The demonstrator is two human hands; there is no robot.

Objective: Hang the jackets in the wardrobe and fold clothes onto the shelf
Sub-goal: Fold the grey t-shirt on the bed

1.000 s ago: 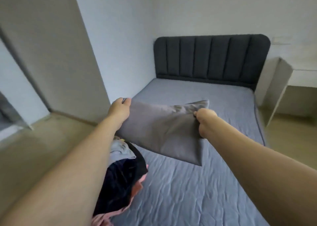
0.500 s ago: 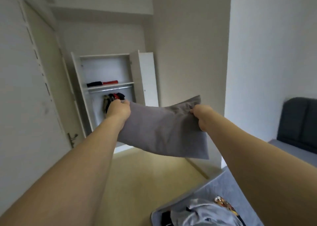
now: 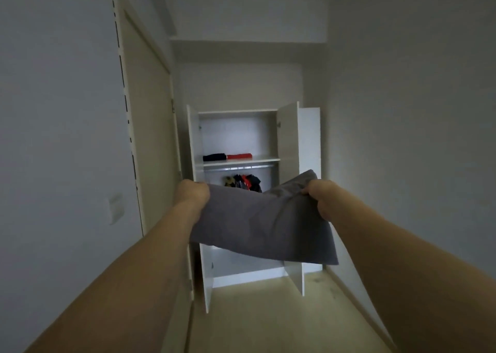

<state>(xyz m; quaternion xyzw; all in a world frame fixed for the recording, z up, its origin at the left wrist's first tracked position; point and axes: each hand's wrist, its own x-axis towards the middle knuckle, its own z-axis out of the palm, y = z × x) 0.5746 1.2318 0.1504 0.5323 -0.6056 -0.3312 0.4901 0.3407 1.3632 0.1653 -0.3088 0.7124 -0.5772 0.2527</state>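
2 bare forearms, sleeveless to the frame edge; left hand and right hand ungloved.

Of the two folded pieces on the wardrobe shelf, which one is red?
The right-hand folded piece is red; the left one beside it is dark, near black.

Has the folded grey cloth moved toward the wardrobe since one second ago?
Yes. The folded grey cloth left the bed and now faces the open wardrobe, which looks nearer.
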